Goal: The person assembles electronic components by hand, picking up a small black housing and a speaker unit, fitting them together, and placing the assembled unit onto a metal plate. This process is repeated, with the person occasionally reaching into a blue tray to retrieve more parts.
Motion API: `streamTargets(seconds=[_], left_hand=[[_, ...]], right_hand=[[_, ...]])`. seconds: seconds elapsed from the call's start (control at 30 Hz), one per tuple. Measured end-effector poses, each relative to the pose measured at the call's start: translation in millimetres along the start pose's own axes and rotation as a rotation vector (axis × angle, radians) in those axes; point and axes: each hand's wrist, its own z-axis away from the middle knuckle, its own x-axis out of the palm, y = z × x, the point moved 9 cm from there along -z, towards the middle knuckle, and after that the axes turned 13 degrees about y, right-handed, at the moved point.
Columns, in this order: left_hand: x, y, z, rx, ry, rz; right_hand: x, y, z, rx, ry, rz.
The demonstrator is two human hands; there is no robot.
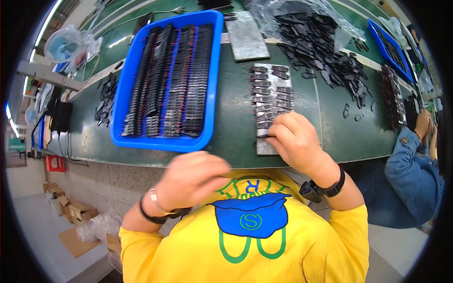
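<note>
A grey metal plate lies on the green table in front of me, with two rows of small black parts with thin wires on it. At the plate's near end my right hand pinches a small black part, its fingertips resting at the plate's left edge. My left hand hovers off the table's front edge, near the blue tray, smeared by motion; what its fingers do is unclear. The blue tray to the left holds several long columns of black parts with red wires.
A heap of flat black pieces spills from a clear plastic bag at the back right. Another metal plate lies behind mine. Loose black pieces sit left of the tray. A co-worker's denim sleeve is at far right, beside another loaded plate.
</note>
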Motion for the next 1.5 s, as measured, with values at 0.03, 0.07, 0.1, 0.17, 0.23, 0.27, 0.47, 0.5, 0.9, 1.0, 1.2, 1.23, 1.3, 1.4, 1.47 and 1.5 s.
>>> streamTargets(seconds=[0.03, 0.07, 0.1, 0.17, 0.23, 0.27, 0.47, 0.5, 0.9, 1.0, 1.2, 1.23, 1.3, 1.4, 1.47, 1.5], left_hand=[[13, -4, 0, -0.066, -0.015, 0.054], [24, -8, -1, -0.131, -0.027, 0.108], [32, -9, -3, -0.141, -0.020, 0.085], [44, -29, 0, -0.413, 0.023, 0.264], [52, -30, -6, -0.444, 0.041, 0.320], [55, -31, -8, -0.468, 0.051, 0.389], [76, -30, -12, -0.435, -0.074, 0.509], [78, -36, -9, -0.535, -0.062, 0.597], [88, -57, 0, -0.792, 0.004, 0.806], [91, -58, 1, -0.809, -0.001, 0.806], [72, -41, -17, -0.427, 0.118, 0.418], [64, -28, -22, -0.238, 0.168, 0.253], [62, -20, -24, -0.162, 0.176, 0.194], [59, -7, -26, -0.009, 0.191, 0.074], [58, 0, -26, 0.083, 0.183, 0.062], [58, 4, -26, 0.129, 0.179, 0.056]], right_hand=[[0, -3, 2, -0.031, -0.002, 0.025], [-2, -5, 6, -0.063, -0.003, 0.048], [-1, -7, 9, -0.091, 0.001, 0.072], [-7, -16, 9, -0.088, 0.022, -0.003], [-20, -22, 9, -0.040, 0.057, -0.098], [-21, -26, 8, -0.044, 0.058, -0.107], [-15, -16, 17, 0.236, -0.064, -0.399], [-15, -13, 19, 0.256, -0.058, -0.418], [-24, -8, 26, 0.273, -0.004, -0.348], [-30, -20, 22, 0.136, 0.054, -0.238], [-30, -25, 27, 0.040, 0.086, -0.148], [-29, -24, 28, 0.043, 0.083, -0.134], [-29, -22, 30, 0.052, 0.078, -0.108], [-30, -21, 29, 0.053, 0.094, -0.113], [-30, -21, 28, 0.051, 0.103, -0.115], [-30, -22, 29, 0.043, 0.105, -0.126]])
